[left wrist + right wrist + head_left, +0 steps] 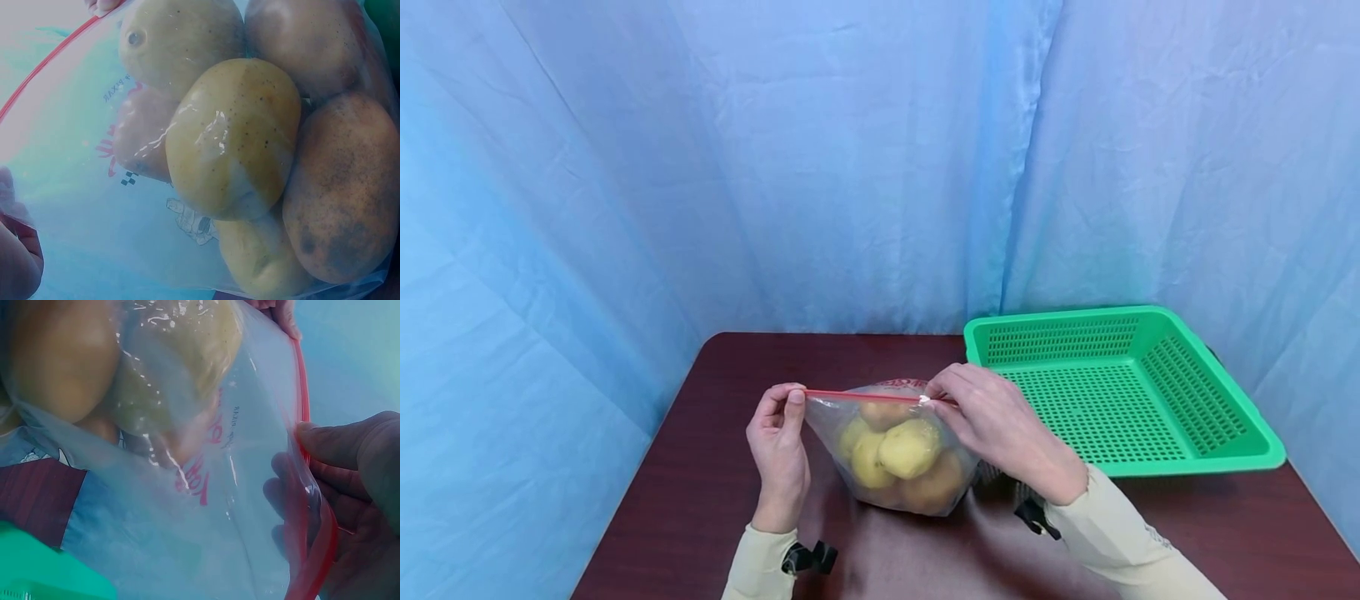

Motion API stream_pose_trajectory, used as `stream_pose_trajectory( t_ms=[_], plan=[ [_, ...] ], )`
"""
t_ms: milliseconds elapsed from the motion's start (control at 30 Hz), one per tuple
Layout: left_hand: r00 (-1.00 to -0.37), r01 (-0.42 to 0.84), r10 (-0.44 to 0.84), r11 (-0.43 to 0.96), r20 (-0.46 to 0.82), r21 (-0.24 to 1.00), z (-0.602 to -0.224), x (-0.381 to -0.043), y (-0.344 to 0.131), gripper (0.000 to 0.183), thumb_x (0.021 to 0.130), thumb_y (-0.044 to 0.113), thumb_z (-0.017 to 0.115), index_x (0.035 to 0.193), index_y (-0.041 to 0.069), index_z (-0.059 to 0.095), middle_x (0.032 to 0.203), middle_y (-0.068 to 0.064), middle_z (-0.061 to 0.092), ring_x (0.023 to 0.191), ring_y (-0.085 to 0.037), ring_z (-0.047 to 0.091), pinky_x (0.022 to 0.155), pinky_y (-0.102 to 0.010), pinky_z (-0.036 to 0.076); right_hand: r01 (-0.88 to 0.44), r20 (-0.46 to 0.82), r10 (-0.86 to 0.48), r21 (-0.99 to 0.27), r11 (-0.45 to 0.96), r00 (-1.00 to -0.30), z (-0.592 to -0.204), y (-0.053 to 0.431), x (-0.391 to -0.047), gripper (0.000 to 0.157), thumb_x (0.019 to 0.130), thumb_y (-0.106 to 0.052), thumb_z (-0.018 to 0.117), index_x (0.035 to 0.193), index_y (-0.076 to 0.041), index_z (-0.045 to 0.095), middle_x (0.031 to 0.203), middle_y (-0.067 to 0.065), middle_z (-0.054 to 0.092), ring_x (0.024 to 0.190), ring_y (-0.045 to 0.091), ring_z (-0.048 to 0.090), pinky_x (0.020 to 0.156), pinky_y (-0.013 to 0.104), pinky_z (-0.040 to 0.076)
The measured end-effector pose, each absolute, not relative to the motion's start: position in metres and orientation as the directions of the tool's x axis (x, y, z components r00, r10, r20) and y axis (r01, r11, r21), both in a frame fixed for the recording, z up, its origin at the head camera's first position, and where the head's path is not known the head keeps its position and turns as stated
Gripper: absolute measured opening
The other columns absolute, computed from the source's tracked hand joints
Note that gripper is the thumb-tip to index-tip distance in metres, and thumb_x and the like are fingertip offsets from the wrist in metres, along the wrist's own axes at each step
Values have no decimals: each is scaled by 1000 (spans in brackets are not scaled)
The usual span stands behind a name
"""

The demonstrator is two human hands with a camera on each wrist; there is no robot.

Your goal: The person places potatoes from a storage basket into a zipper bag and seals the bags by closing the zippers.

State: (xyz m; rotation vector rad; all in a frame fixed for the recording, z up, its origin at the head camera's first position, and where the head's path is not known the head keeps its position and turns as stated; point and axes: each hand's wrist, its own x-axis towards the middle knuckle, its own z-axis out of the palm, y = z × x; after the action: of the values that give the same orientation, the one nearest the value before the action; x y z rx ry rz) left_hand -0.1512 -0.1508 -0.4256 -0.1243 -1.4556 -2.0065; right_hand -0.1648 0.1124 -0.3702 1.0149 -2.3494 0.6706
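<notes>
A clear zip bag bulges with several yellow and brown potatoes. Along its top runs a red zip strip, stretched straight between the hands. My left hand pinches the strip's left end between thumb and fingers. Toward the other end, my right hand pinches the strip, fingertips right at a small white slider. In the right wrist view, the right thumb presses the strip from one side, and fingers show through the plastic behind it. Red printing marks the bag's far face.
A green perforated basket stands at the right back of the dark red-brown table, close beside the right forearm. Pale blue curtains hang behind the table and along both sides.
</notes>
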Motion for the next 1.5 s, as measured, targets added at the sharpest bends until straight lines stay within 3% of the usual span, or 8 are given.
stream_pose_trajectory(
  t_ms=[100, 333, 433, 567, 900, 1500],
  plan=[
    [-785, 551, -437, -167, 440, 817, -426, -151, -152, 15, 98, 0, 68, 101, -14, 64, 95, 1, 71, 87, -10, 63, 77, -22, 50, -757, 610, -512, -244, 605, -605, -371, 114, -165, 17, 87, -15, 84, 95, -14, 70, 91, -6, 67, 81, 12, 61, 68, 33, 53],
    [-783, 546, -451, -168, 428, 821, -426, -151, -151, 26, 98, 1, 68, 103, -22, 58, 95, -9, 70, 87, -10, 63, 77, -23, 50, -764, 613, -514, -246, 597, -600, -372, 117, -163, 19, 86, -10, 85, 97, -12, 70, 94, -4, 68, 85, 13, 63, 70, 33, 54],
    [-786, 539, -452, -168, 422, 825, -426, -150, -152, 26, 98, 1, 68, 104, -22, 58, 95, -7, 70, 87, -10, 63, 77, -23, 50, -766, 612, -517, -250, 592, -599, -373, 119, -163, 19, 85, -8, 84, 98, -11, 70, 95, -4, 68, 85, 12, 63, 70, 32, 54],
    [-789, 536, -446, -165, 422, 828, -426, -150, -152, 26, 98, 2, 68, 104, -21, 58, 95, 0, 71, 87, -10, 63, 78, -23, 50, -763, 610, -512, -257, 593, -605, -373, 120, -163, 19, 86, -7, 84, 99, -12, 71, 95, -5, 68, 86, 12, 63, 70, 32, 55],
    [-790, 546, -427, -163, 440, 822, -429, -151, -155, 13, 99, 1, 67, 103, -11, 66, 96, -1, 71, 87, -10, 63, 78, -22, 51, -747, 598, -497, -289, 598, -629, -374, 124, -161, 16, 88, -11, 82, 99, -14, 70, 96, -5, 67, 88, 12, 63, 72, 33, 56],
    [-791, 552, -425, -184, 441, 813, -430, -151, -156, 10, 100, -2, 64, 102, -11, 66, 95, -1, 71, 85, -11, 63, 77, -21, 52, -742, 618, -479, -275, 612, -624, -377, 130, -159, 18, 87, -11, 84, 97, -15, 69, 95, -7, 67, 85, 11, 61, 69, 31, 53]
  ],
)
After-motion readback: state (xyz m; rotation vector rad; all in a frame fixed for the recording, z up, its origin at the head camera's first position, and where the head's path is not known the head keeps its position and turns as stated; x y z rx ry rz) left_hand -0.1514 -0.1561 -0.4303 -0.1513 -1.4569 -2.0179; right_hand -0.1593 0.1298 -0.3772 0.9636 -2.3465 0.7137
